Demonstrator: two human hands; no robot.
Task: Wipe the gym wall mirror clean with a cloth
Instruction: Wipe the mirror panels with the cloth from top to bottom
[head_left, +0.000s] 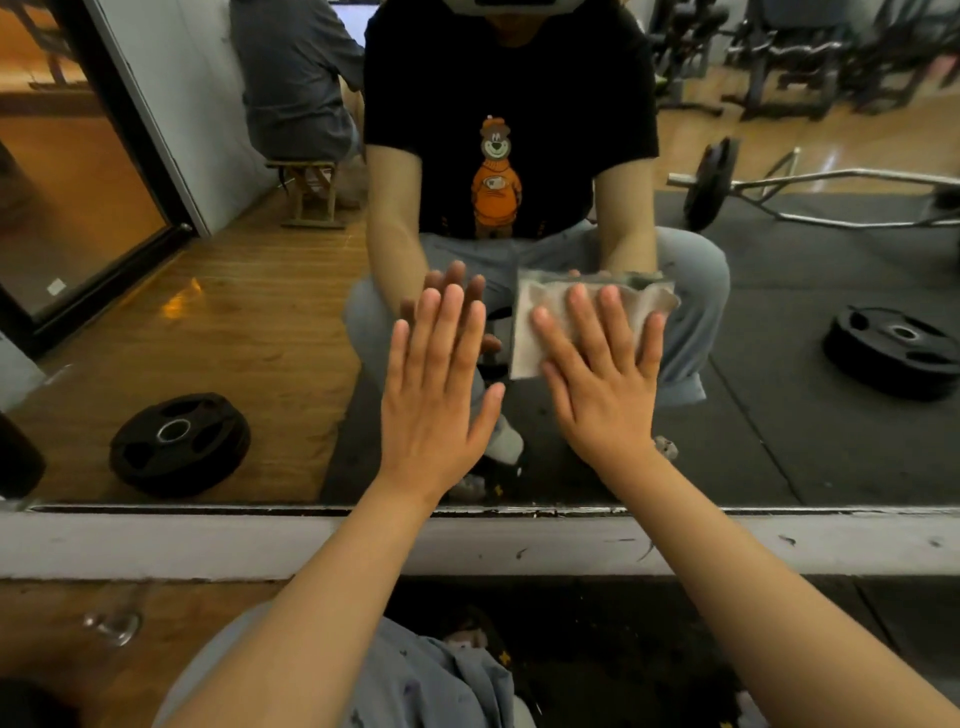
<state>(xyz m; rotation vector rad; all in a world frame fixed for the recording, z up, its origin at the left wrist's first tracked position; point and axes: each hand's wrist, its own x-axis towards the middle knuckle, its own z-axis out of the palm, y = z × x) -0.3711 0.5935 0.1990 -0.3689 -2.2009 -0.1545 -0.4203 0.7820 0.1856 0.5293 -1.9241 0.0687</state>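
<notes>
The left forearm (322, 613) and right forearm (743, 587), both bare, reach forward from the lower edge and draw slightly closer toward the wrists. The left grip (436, 400) is flat, palm forward, its fingers straight and close together and its thumb spread to the right. The right grip (602, 384), just beside it without touching, is also flat, with straight, slightly fanned fingers.

**Glass free right of and above the cloth, left side blocked**

The cloth (524, 338) lies flat on the mirror (234, 312) under the spread right hand (602, 384). Just left of the cloth, the left hand (436, 400) is pressed flat on the glass and bars that side. Right of the cloth and above it the glass is bare. Below the cloth, the white sill (156, 540) bounds the mirror's lower edge.
</notes>
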